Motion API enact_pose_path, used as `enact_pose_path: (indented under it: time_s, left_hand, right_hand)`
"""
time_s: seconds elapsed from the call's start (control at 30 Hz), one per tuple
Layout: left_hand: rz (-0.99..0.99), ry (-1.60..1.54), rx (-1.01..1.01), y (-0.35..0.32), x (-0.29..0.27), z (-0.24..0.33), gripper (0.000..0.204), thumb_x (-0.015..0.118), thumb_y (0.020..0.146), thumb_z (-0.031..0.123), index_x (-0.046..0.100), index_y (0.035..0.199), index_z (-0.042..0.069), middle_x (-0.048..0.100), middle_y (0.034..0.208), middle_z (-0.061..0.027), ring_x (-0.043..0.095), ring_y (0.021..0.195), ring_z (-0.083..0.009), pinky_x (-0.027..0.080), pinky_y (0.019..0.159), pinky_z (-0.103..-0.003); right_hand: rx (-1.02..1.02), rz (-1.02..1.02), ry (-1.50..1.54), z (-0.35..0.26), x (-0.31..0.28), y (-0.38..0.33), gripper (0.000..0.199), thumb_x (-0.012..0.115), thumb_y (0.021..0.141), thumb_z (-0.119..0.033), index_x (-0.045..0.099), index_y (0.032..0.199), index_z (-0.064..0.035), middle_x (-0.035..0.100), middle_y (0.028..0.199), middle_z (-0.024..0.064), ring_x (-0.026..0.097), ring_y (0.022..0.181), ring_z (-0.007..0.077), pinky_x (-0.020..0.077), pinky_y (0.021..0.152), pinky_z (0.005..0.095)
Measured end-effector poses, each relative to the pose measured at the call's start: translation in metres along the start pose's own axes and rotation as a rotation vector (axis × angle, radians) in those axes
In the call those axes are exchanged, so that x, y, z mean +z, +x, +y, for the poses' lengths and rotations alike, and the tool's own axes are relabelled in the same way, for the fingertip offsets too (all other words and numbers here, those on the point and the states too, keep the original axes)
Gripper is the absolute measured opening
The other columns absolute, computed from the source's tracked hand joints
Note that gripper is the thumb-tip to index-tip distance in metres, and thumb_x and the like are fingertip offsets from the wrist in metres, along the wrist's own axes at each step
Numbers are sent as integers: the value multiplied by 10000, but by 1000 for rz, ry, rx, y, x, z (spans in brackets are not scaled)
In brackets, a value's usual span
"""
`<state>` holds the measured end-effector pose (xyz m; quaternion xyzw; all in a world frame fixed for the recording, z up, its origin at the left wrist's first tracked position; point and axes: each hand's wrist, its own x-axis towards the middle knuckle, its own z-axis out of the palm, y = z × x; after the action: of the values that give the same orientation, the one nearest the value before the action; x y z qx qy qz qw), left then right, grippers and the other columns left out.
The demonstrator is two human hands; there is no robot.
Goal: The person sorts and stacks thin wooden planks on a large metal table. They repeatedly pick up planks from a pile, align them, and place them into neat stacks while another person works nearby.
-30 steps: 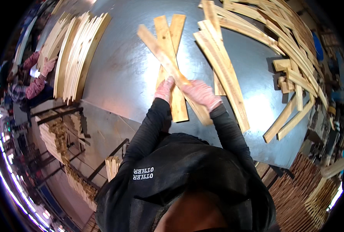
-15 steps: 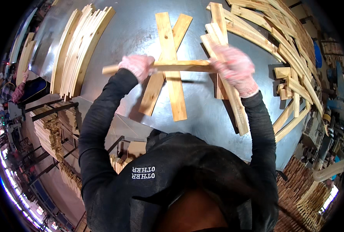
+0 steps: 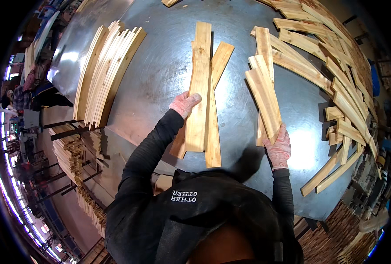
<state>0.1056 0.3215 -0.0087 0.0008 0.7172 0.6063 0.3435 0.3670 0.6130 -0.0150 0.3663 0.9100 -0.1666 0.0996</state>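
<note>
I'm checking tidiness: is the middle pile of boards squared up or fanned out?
Fanned out: in the pile of boards at the left hand, boards cross and ends spread apart.

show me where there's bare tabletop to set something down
Bare tabletop lies between the left board row and the crossed boards at the left hand, and, narrower, between those and the pieces at the right hand. Heaped boards crowd the table's right side.

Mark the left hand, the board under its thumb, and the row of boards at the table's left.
Left hand (image 3: 183,104): head view, back of the glove.
Board under its thumb (image 3: 200,80): head view, middle of its upper face.
Row of boards (image 3: 110,72): head view, middle of its pale edges.
</note>
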Motion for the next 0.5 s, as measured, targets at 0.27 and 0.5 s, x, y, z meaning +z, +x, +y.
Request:
enact_pose_path:
  time_s: [0.27,0.5]
  left_hand:
    - [286,-74,52,-10,22,0,358,603,863,298,637,1038,-13,648,814,-71,566,710,-148,484,689,-325]
    - [730,-202,258,-109,-10,-52,363,642,883,316,619,1055,-2,662,870,-100,581,778,-181,484,746,-362]
  right_hand:
    - [-574,-136,693,-94,16,-57,843,722,803,-416,364,1443,0,452,1396,256,450,1277,411,371,1073,460]
    - [-748,-67,321,-137,53,-88,648,619,889,-248,374,1427,16,449,1386,270,434,1278,439,364,1079,476]
